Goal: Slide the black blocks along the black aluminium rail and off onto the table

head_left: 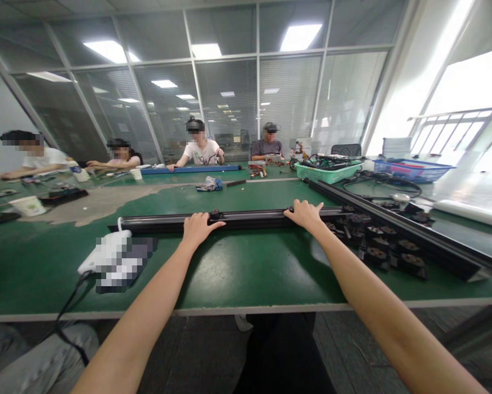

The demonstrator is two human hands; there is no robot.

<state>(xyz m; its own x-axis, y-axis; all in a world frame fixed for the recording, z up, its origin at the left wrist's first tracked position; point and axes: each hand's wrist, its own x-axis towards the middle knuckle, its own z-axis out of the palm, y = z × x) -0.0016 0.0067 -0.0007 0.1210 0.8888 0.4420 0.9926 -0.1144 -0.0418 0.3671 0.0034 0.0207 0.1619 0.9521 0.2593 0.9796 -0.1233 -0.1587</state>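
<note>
A long black rail (pixel 254 220) lies crosswise on the green table in front of me. My left hand (pixel 198 227) grips it left of its middle, fingers bent over the far edge and thumb pointing right. A small dark block (pixel 215 213) sits on the rail beside that hand. Farther right, my right hand (pixel 306 214) grips the same rail, its thumb lifted and its fingertips partly hidden behind the rail. Several black parts with copper-coloured centres (pixel 377 241) are heaped near the rail's right end. A second black rail (pixel 410 227) runs diagonally over that side.
A white power adapter (pixel 106 249) with a cord lies at left. Behind are a green basket (pixel 330 172) with cables, a blue basket (pixel 412 171), a crumpled grey-blue cloth (pixel 209 184) and a paper cup (pixel 28 206). Several people sit across the table, one touching a blue bar (pixel 188 170).
</note>
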